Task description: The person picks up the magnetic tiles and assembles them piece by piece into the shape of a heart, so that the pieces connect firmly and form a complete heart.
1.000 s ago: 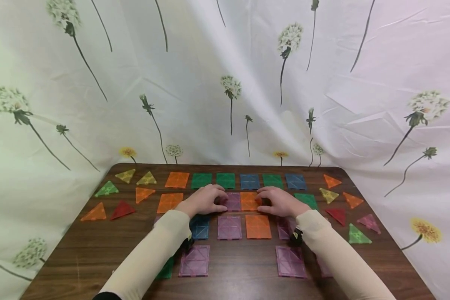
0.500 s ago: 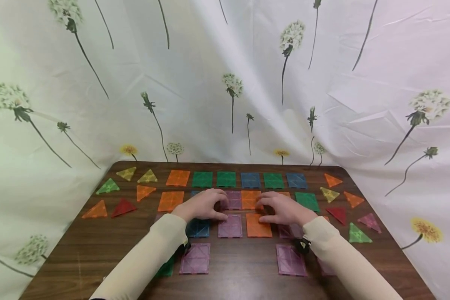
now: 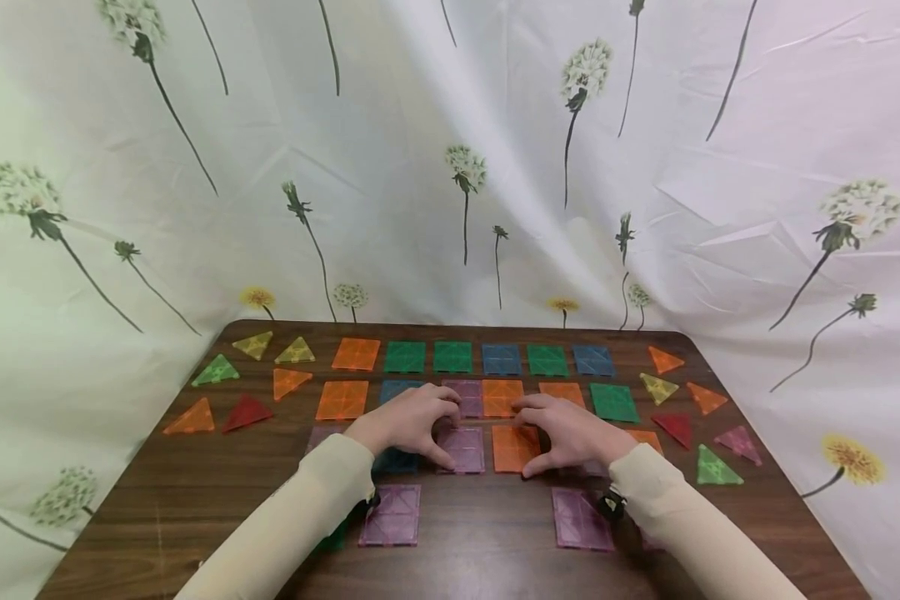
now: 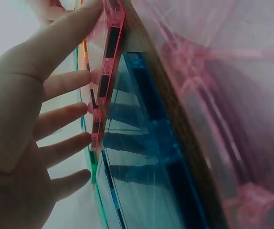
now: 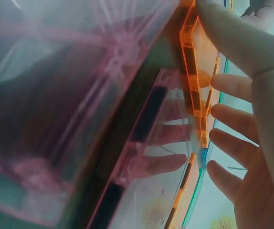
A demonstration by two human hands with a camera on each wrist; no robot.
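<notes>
In the head view my left hand [image 3: 412, 421] spans the left part of a purple square magnetic tile [image 3: 465, 451]. Its thumb is at the near left corner, its fingers toward the far edge. My right hand [image 3: 573, 429] is placed likewise at the orange square tile [image 3: 512, 454], thumb by the near right corner. Both tiles lie flat, slightly apart. Behind them another purple tile [image 3: 465, 398] and orange tile [image 3: 501, 398] lie side by side. The left wrist view shows spread fingers [image 4: 68, 114] close to the pink-looking tile edge [image 4: 109, 62]; in the right wrist view, fingers [image 5: 235, 119] are near an orange edge [image 5: 194, 71].
A back row of square tiles, including an orange one [image 3: 356, 354] and a blue one [image 3: 593, 360], runs along the brown table [image 3: 480, 525]. Triangular tiles, such as a red one [image 3: 247, 412] and a green one [image 3: 717, 467], lie at both sides. Purple squares [image 3: 390, 515] sit nearer.
Both hands have drawn back toward the person, from the second row's purple and orange tiles to those in front. Thumb and fingers of each hand have spread wider. The tiles appear unmoved.
</notes>
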